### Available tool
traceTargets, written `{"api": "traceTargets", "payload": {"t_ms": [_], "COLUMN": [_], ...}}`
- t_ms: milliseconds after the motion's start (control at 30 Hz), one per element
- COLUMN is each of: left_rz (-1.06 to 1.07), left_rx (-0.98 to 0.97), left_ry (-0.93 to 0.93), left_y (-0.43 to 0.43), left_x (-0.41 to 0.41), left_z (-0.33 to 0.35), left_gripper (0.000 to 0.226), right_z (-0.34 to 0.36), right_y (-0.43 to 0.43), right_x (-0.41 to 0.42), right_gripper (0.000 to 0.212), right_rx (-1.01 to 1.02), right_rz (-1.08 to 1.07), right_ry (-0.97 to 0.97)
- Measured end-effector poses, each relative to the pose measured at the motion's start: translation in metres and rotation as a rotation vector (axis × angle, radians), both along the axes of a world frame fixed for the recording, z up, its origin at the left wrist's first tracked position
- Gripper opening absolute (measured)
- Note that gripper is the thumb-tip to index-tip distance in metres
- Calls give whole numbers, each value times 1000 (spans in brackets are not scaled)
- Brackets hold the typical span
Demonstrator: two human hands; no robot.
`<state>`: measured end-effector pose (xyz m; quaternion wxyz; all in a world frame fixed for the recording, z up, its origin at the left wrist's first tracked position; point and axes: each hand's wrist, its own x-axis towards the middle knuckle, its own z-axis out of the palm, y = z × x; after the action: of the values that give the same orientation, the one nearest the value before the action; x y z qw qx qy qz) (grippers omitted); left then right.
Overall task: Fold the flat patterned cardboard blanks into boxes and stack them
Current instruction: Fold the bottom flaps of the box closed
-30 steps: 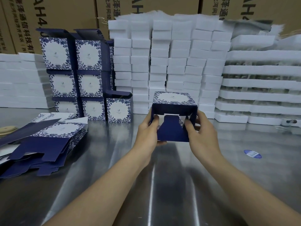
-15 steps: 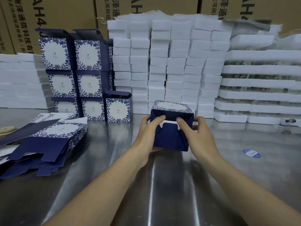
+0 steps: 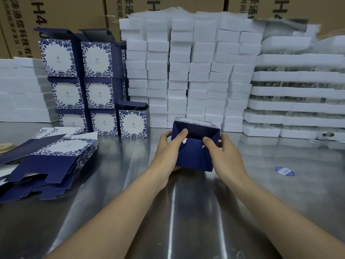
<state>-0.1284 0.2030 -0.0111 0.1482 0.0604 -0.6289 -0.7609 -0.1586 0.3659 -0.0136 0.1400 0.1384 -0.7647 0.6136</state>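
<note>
- Steel table (image 3: 186, 212) lay nearest, my forearms reaching across it.
- Left hand (image 3: 168, 152) and right hand (image 3: 224, 156) were both clamped on one half-formed box (image 3: 196, 157) at table centre. Thumbs pressed on its dark blue bottom flaps, fingers wrapped behind the sides. Resting or just lifted: could not tell.
- Flaps overlapped, but small white gaps showed at two corners — I judged the bottom not yet locked.
- Near left: pile of flat blanks (image 3: 46, 161), many left to fold.
- Further back-left: finished boxes (image 3: 80, 81) stood in two columns three high, with a lone box (image 3: 133, 124) just beside them on the table.
- Behind: white foam blocks (image 3: 186, 71), then brown cartons (image 3: 65, 12).
- Estimate — a handful done, most remaining. This box needed locking, then stacking.
</note>
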Motion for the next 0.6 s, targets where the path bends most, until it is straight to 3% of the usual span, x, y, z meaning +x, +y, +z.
{"api": "traceTargets", "payload": {"t_ms": [100, 167, 267, 333, 533, 600], "left_rz": [29, 28, 39, 42, -13, -4], "left_rx": [-42, -45, -58, -70, -83, -116], "left_ry": [-10, -1, 14, 20, 22, 21], "left_y": [-5, -7, -7, -6, -6, -5], "left_x": [-5, -5, -3, -2, -2, -3], "left_z": [-2, -2, 1, 2, -2, -4], "left_gripper": [22, 19, 58, 68, 24, 22], "right_z": [0, 0, 0, -1, -1, -2], "right_y": [2, 3, 5, 5, 4, 3], "right_x": [-3, -3, -4, -4, 2, 4], "right_gripper": [18, 20, 23, 27, 32, 27], "right_rx": [35, 45, 14, -5, -21, -40], "right_rz": [10, 24, 30, 74, 160, 155], "right_ry": [9, 25, 47, 13, -52, -54]}}
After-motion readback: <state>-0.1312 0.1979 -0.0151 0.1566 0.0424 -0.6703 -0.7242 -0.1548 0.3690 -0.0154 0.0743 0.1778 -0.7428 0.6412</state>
